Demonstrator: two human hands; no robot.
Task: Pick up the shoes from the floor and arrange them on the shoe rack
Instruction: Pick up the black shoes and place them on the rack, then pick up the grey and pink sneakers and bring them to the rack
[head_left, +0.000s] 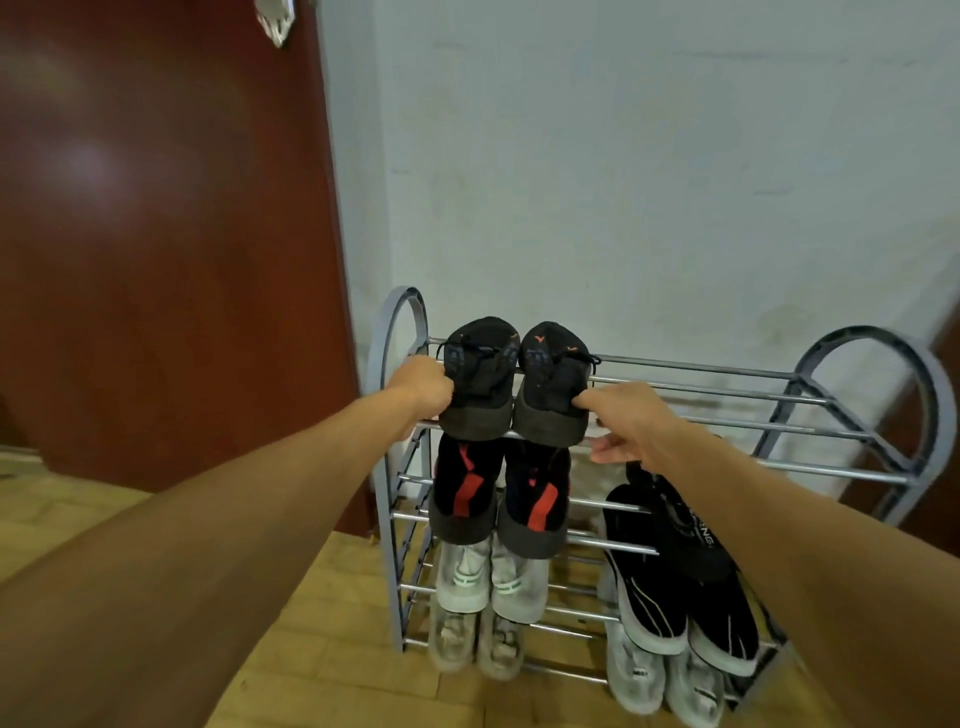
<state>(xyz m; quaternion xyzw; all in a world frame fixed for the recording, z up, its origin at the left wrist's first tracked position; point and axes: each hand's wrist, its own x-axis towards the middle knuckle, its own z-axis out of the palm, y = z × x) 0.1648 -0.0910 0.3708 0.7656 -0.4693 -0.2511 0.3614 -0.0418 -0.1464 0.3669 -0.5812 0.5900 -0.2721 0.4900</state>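
Observation:
A grey metal shoe rack (753, 395) with several tiers of bars stands against the wall. Two black shoes with small orange marks rest side by side on the left of its top tier. My left hand (422, 385) grips the left black shoe (475, 379) at its heel side. My right hand (626, 421) pinches the heel of the right black shoe (553, 387), thumb on top. One tier down sits a black-and-red pair (498, 493), with white shoes (491, 582) and grey shoes (475, 644) on the lower tiers.
A black pair with white soles (675, 587) lies tilted on the rack's right side above a grey pair (660, 680). The right part of the top tier shows bare bars. A dark red door (156, 234) stands left of the rack, on a wooden floor (322, 649).

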